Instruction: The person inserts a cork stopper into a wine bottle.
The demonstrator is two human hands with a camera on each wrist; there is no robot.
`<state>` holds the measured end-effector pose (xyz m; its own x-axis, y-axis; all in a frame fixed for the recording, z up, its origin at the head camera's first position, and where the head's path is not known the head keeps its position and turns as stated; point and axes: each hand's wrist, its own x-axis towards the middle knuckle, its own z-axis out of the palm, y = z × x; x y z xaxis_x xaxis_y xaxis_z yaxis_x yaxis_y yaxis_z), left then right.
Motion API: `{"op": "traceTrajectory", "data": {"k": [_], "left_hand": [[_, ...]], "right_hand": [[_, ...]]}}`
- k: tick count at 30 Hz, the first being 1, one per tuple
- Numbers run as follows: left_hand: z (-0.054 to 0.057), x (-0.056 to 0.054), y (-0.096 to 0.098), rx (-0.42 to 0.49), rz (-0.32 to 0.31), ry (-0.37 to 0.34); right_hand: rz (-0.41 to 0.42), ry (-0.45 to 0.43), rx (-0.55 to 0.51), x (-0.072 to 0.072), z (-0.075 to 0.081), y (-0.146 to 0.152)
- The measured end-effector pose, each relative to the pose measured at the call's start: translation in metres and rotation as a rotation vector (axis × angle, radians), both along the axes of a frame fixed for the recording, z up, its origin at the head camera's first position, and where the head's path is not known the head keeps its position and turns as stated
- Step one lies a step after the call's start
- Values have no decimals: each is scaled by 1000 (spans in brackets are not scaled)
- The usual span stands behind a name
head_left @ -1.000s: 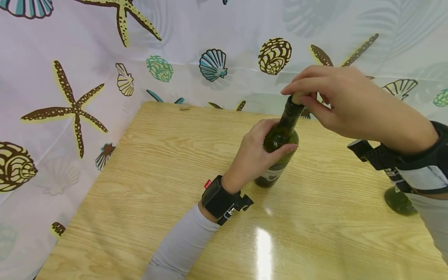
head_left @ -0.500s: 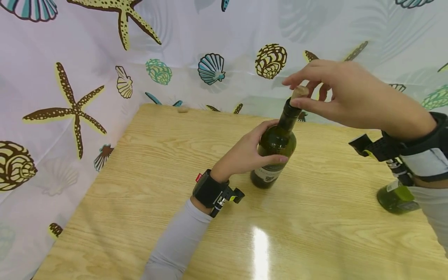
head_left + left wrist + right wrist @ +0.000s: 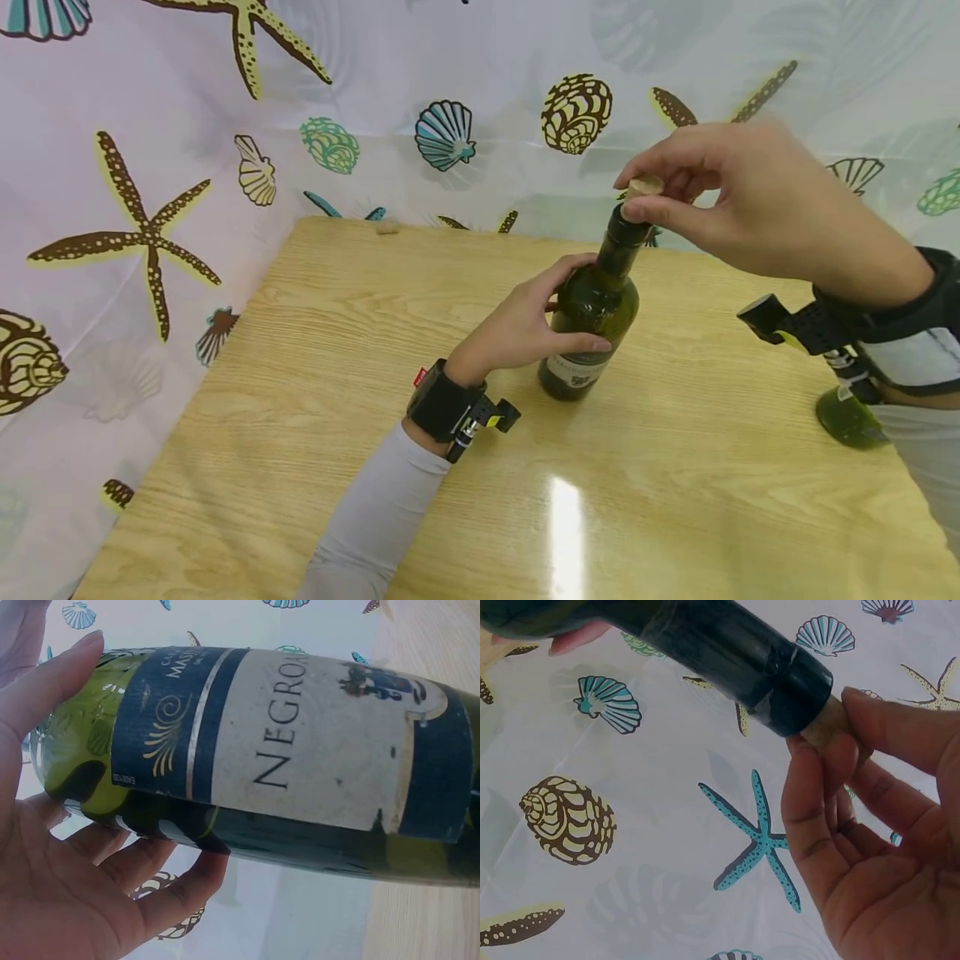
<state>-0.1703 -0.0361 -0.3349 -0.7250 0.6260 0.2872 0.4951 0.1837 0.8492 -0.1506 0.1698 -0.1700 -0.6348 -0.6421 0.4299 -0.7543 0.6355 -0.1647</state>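
Observation:
A green glass wine bottle [image 3: 597, 304] stands on the table in the head view, its neck leaning a little to the right. My left hand [image 3: 525, 325] grips its body from the left, thumb across the front and fingers behind. In the left wrist view the bottle's blue and white label [image 3: 300, 742] faces the camera. A cork [image 3: 645, 185] pokes out of the bottle's mouth. My right hand [image 3: 750, 196] pinches this cork between thumb and fingers. The right wrist view shows the cork [image 3: 826, 727] partly in the neck [image 3: 735, 660], partly covered by the fingertips.
Another green bottle [image 3: 847, 417] is at the right, mostly hidden behind the right forearm. A small cork-like piece [image 3: 387, 227] lies at the table's back edge. Behind the wooden table [image 3: 300, 333] hangs a white curtain [image 3: 360, 75] printed with shells and starfish.
My right fingers loosened around the cork, then closed on it again; more of the cork shows now. My left hand has slid slightly lower on the bottle, which is now a little more upright.

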Motion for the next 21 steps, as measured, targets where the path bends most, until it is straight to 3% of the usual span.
{"op": "traceTrajectory", "data": {"k": [5, 10, 13, 17, 21], "left_hand": [[6, 3, 3, 14, 38, 15], [3, 4, 7, 6, 44, 31], [-2, 1, 6, 7, 14, 18], [-9, -3, 2, 40, -54, -50], [-14, -6, 3, 50, -103, -85]], "right_hand": [[-58, 45, 11, 0, 0, 0], [-110, 42, 104, -4, -2, 4], [-68, 3, 179, -9, 3, 8], [-6, -43, 273, -14, 15, 10], [42, -69, 283, -10, 20, 10]]}}
